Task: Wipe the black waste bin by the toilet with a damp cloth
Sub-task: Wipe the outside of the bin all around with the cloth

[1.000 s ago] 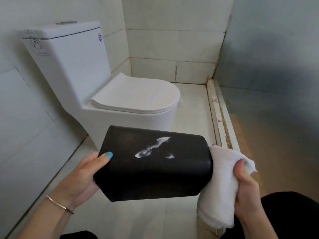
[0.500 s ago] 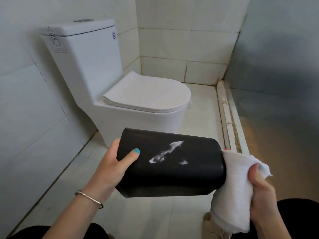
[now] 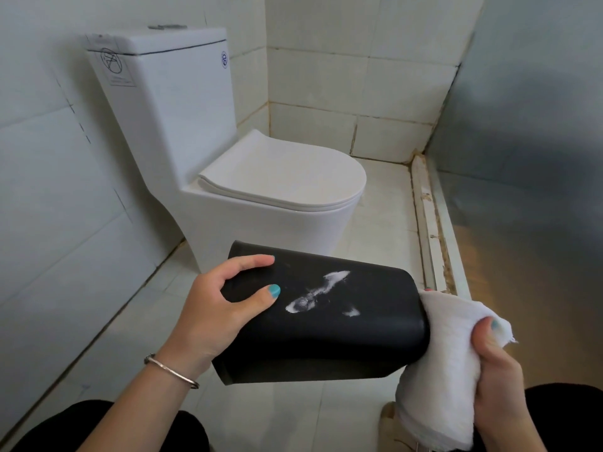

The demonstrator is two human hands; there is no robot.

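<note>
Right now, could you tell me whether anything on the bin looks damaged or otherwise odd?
Yes. The black plastic waste bin, held on its side by the left hand, has a white smeared streak and a smaller white fleck on its upward face. The white cloth in the right hand presses the bin's end, not the marks.

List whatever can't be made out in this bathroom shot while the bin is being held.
- Head view: the black bin's base end is covered by the white cloth, so its state is unknown.
- The bin's inside: its opening faces down-left, away from the camera.
- Right hand: only the thumb side shows; its fingers sit behind the cloth.
- Sticker on the toilet tank: print too small to read.
- Whether the cloth is damp: not visible.
</note>
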